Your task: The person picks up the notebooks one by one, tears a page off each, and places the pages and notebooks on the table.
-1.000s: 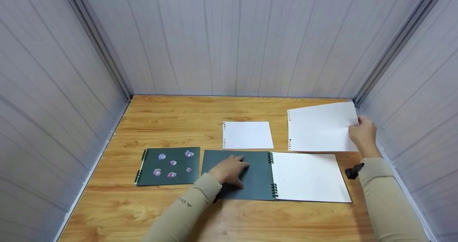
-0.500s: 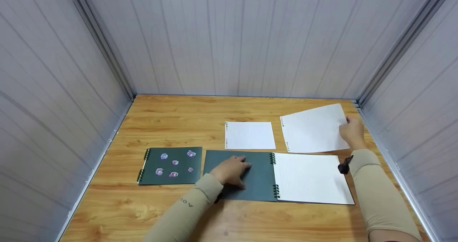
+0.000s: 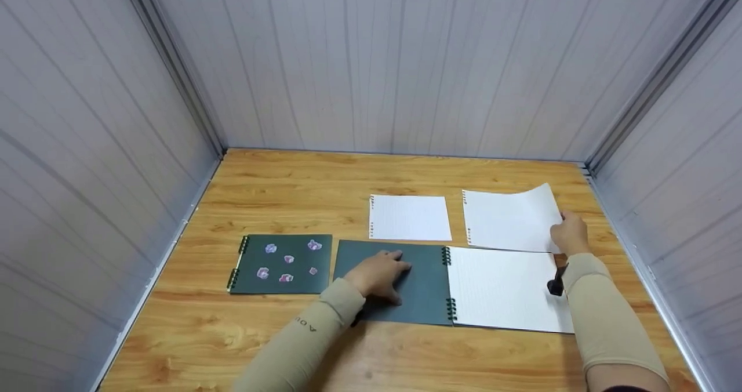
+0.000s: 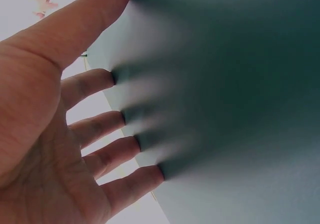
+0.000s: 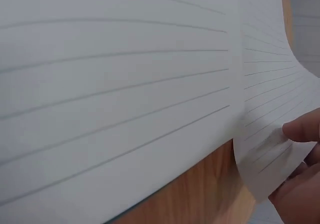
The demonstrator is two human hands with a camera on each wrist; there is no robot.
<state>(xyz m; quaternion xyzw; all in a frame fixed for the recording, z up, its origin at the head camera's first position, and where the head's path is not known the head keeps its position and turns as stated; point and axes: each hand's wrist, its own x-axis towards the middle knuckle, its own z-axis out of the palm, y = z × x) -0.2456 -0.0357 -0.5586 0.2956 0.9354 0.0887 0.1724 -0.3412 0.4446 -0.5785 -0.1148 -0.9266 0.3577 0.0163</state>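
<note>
My left hand [image 3: 379, 276] rests with spread fingers on the dark green cover [image 3: 420, 282] of an opened spiral notebook; in the left wrist view its fingertips touch that cover [image 4: 240, 84]. The notebook's lined white page [image 3: 504, 290] lies to the right of the rings. Beyond that page, my right hand [image 3: 571, 232] pinches the right edge of a loose lined sheet [image 3: 507, 221] with punched holes down its left side. In the right wrist view, thumb and fingers hold the bent edge of this sheet [image 5: 265, 99], close beside the notebook page [image 5: 120, 94].
A smaller loose sheet [image 3: 408, 218] with punched holes lies behind the green cover. To the left is a closed dark green spiral notebook [image 3: 284, 267] with several purple flower stickers. Pale panel walls [image 3: 371, 61] enclose the wooden table [image 3: 278, 177] at the back and sides.
My right hand has brought the loose sheet left and toward me, lowering it close to the notebook page's far edge. The left hand stays on the cover. The head view has shifted slightly.
</note>
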